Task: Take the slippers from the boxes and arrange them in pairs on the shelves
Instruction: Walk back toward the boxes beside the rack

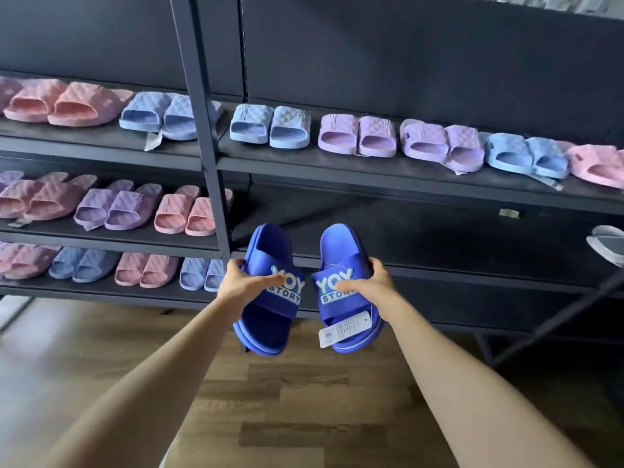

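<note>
Two dark blue slippers hang in the air side by side with a gap between them, toes up, heels down and straps toward the camera. The left slipper (266, 243) sits in the left hand (241, 282), whose fingers (270, 282) grip it at the strap. One lies flat across the pale "YOY STORY" lettering and the rest curl round the outer edge. The right slipper (341, 244) is gripped the same way by the right hand (374, 282), with one finger over the lettering and the others wrapped round its outer edge. A white tag (344, 327) dangles below its strap, across the heel part. Both slippers are held in front of the dark metal shelving (371, 170), at the height of the right bay's lower boards. An upright post (202, 130) divides the two bays just left of them. On the right bay's upper shelf, quilted slippers stand in pairs: a light blue pair (270, 128), two lilac pairs (358, 136), a blue pair (526, 157) and a pink slipper (597, 167) at the frame edge. The left bay's three shelves carry more quilted pairs (64, 103) in pink, lilac and blue. A pale slipper (607, 246) pokes in at the right edge, level with the middle shelf. Below the arms lies a wooden floor (304, 400).
</note>
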